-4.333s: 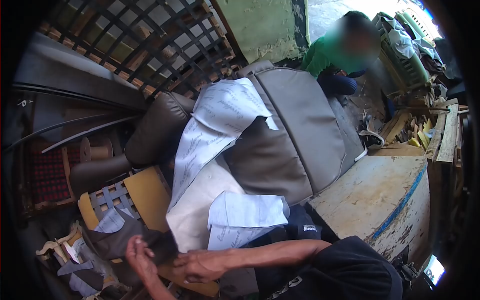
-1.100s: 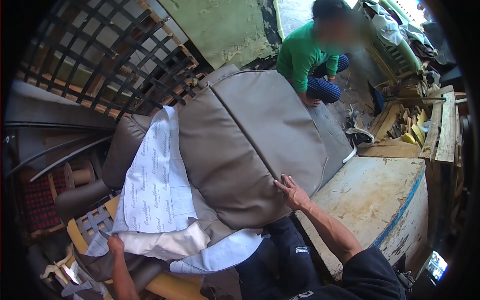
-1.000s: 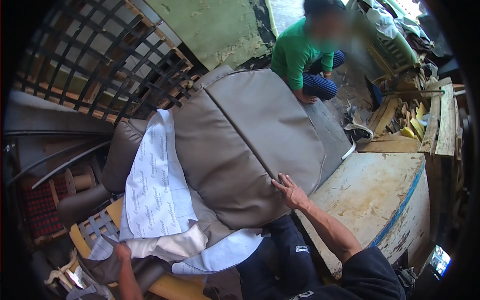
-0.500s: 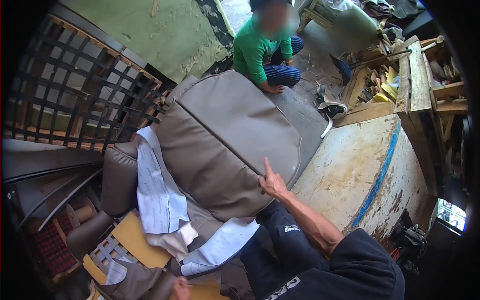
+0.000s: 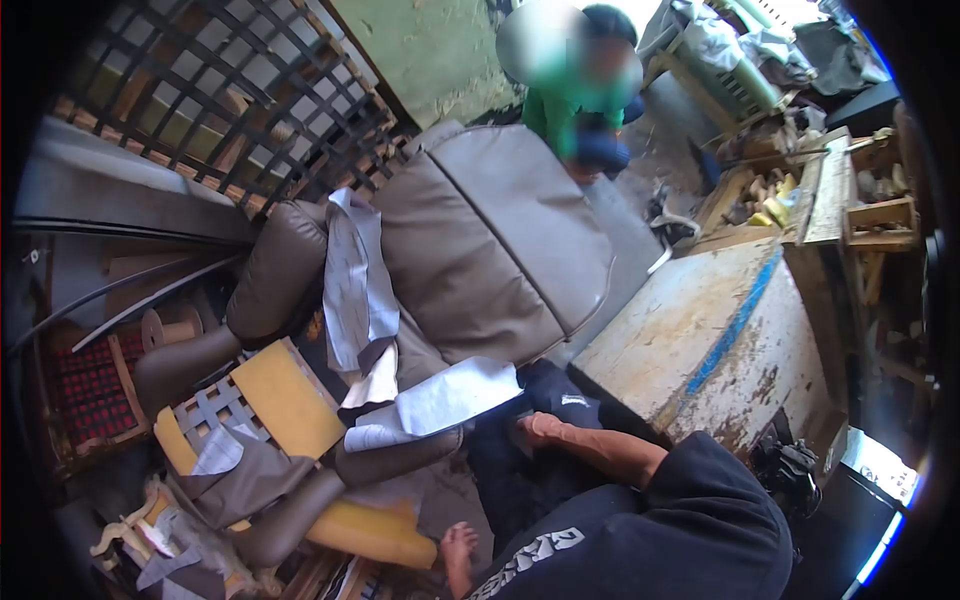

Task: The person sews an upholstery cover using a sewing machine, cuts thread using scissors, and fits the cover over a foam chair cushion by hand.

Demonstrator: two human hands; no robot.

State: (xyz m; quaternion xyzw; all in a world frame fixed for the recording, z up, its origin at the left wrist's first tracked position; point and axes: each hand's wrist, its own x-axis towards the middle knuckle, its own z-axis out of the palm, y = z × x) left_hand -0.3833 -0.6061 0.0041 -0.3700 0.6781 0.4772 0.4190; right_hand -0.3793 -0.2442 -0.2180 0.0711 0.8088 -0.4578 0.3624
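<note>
My right hand (image 5: pixel 545 432) is over my dark trousers (image 5: pixel 490 450), near the right end of the white flap (image 5: pixel 455 393); fingers curled in, can't tell if they grip anything; my left hand (image 5: pixel 460 545) is lower down, palm partly up, fingers loosely apart, nothing visible in it; nearest thing to it is the yellow foam (image 5: pixel 375 532), just beside.

Brown cushion (image 5: pixel 500 240) lies in front of me, tilted in view, dark seam running along it, low end near my knees; neither hand touches it; white strip (image 5: pixel 360 280) hangs down along its left side, between it and the brown armrest (image 5: pixel 280 265); white flap lies below the cushion, over a brown padded roll (image 5: pixel 400 457).

Left of that: frame (image 5: pixel 215 405) with grey webbing and yellow pads; brown scrap (image 5: pixel 255 485) draped over its lower part; spool (image 5: pixel 170 328) above the frame, beside a red-black checked panel (image 5: pixel 95 395); strap lattice (image 5: pixel 240 90) stands behind, upper left.

Right: worn box (image 5: pixel 680 330) with a blue stripe; wood scraps (image 5: pixel 775 200) beyond it; person in green (image 5: pixel 580 110) crouches at the cushion's far end, hands low, near its edge.
</note>
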